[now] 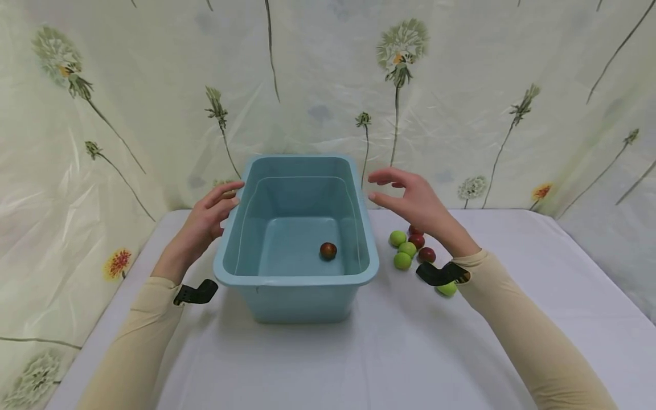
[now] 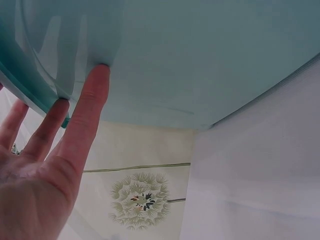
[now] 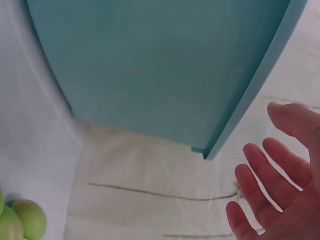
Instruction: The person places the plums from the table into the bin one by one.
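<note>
A light blue plastic tub (image 1: 296, 281) stands on the table, with one dark red round fruit (image 1: 328, 251) on its floor. At the tub's left side is my left hand (image 1: 204, 219), its fingers relaxed. One fingertip (image 2: 101, 70) comes right up to the outer wall in the left wrist view, just under the rim. My right hand (image 1: 412, 199) hovers beside the right rim with a gap between, fingers loosely bent around nothing. In the right wrist view its fingers (image 3: 272, 182) are spread apart from the tub wall (image 3: 150, 70).
Right of the tub, under my right forearm, lie several small green fruits (image 1: 402, 261) and dark red fruits (image 1: 426, 254). Another green fruit (image 1: 447, 288) is partly hidden by the black wrist camera (image 1: 435, 274). A dandelion-print sheet (image 1: 318, 74) hangs behind the white-covered table (image 1: 287, 364).
</note>
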Demonstrator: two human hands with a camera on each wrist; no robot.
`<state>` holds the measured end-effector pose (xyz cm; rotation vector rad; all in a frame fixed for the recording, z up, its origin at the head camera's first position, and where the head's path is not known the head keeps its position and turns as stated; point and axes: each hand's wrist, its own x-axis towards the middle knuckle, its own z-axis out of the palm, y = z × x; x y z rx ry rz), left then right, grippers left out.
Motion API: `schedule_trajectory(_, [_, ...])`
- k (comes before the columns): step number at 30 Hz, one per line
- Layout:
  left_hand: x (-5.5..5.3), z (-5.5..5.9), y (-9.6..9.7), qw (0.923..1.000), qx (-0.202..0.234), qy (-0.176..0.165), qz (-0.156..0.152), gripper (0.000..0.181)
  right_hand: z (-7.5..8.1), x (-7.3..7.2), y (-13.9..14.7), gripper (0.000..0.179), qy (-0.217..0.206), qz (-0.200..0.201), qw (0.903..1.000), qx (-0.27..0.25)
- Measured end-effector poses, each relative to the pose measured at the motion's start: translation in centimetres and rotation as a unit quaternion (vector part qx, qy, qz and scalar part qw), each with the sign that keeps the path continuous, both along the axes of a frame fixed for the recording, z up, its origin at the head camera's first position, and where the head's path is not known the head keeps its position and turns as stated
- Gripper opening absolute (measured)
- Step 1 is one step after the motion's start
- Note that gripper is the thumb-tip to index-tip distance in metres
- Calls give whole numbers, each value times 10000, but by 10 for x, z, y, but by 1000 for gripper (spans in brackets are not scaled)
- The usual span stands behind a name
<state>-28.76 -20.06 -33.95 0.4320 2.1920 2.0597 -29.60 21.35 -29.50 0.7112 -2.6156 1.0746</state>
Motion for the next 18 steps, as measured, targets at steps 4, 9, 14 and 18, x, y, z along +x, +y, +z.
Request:
schedule_trajectory(4, [0, 0, 0, 10000, 9, 6, -36, 50, -5, 0, 11, 45, -18, -108, 9999, 30])
schedule_trajectory(9, [0, 0, 0, 10000, 17, 20, -60, 51, -10, -2, 24, 44, -10, -235, 9997, 55])
schedule_trajectory(14, [0, -1, 0, 10000, 27, 2, -57, 51, -15, -6, 38, 42, -38, -399, 9992, 41])
schedule_trajectory(18, [0, -1, 0, 10000, 11, 15, -60, 51, -20, -12, 51, 43, -137, -546, 9984, 53])
